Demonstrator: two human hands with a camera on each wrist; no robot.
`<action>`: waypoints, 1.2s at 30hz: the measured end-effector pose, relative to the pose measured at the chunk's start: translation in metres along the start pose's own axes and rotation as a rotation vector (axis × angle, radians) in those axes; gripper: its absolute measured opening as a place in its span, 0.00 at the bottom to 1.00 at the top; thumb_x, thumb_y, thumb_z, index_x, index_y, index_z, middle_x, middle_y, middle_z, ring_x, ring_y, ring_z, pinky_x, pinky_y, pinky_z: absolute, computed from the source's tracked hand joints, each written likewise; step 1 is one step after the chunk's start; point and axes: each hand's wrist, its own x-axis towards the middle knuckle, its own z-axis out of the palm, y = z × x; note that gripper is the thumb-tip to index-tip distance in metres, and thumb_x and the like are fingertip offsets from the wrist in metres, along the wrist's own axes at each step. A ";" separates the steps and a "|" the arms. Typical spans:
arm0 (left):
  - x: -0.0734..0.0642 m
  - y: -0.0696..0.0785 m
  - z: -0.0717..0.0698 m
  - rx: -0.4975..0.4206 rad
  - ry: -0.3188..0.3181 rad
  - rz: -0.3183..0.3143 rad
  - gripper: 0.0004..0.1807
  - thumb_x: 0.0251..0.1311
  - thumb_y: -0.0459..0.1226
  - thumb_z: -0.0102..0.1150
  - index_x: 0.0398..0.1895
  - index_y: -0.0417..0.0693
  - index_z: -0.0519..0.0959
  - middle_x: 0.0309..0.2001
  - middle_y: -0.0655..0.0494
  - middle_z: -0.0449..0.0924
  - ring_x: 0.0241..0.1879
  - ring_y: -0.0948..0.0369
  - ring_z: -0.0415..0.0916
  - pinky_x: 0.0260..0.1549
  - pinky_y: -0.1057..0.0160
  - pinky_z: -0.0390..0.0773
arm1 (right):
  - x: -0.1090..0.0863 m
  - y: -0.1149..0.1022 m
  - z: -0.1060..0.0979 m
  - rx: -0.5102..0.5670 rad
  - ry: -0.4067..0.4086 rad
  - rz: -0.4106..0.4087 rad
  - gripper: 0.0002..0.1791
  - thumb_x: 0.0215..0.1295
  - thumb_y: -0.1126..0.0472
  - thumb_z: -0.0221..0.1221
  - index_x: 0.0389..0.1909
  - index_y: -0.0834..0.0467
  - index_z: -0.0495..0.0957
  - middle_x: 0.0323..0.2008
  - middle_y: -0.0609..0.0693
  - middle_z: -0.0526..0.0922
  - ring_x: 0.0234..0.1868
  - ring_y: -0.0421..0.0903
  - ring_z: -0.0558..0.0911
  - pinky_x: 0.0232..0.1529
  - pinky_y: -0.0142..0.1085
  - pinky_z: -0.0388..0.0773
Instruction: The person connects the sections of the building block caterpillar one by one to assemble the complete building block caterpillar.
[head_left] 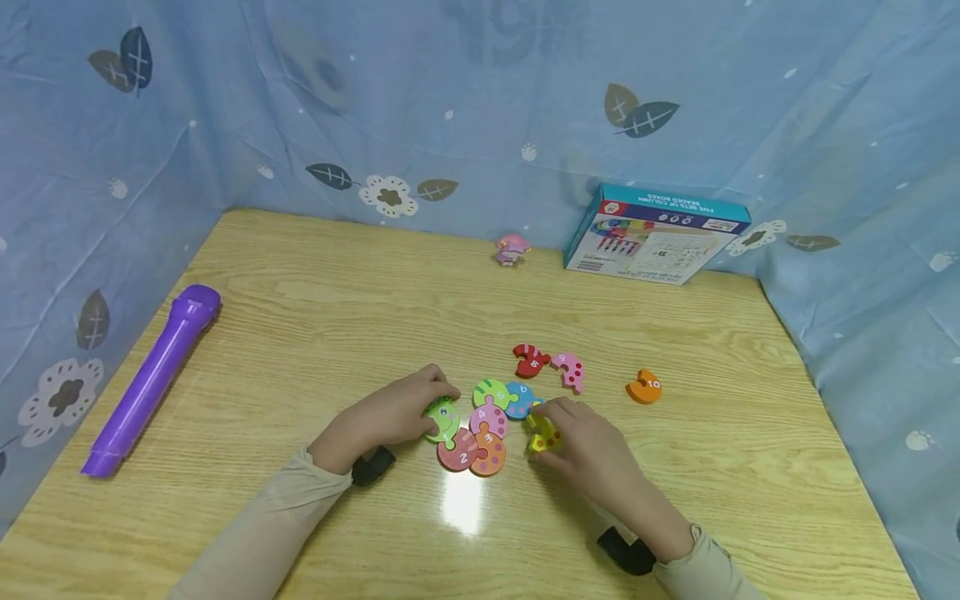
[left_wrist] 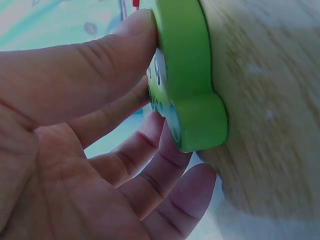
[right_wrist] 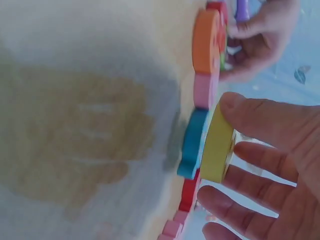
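Note:
My left hand holds the green face puzzle piece, numbered 1, between thumb and fingers on the table. Joined to it are the dull red piece 2, orange piece 3, pink piece 4, green piece 5 and blue piece 6, in a curving caterpillar. Just right of the blue piece, my right hand pinches a yellow puzzle piece with red dots. In the right wrist view that yellow piece is raised beside the blue one; its number is hidden.
Beyond the chain lie red piece 8 and pink piece 9; orange piece 10 is farther right. A small pink figurine and a toy box stand at the back. A purple microphone-shaped tube lies left.

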 end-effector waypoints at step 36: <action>0.001 -0.001 0.000 -0.007 -0.005 -0.023 0.26 0.49 0.30 0.66 0.55 0.43 0.75 0.46 0.55 0.68 0.47 0.59 0.70 0.49 0.60 0.70 | 0.040 0.021 -0.007 -0.058 -0.055 0.070 0.25 0.48 0.51 0.69 0.47 0.57 0.78 0.44 0.52 0.79 0.41 0.48 0.79 0.35 0.41 0.77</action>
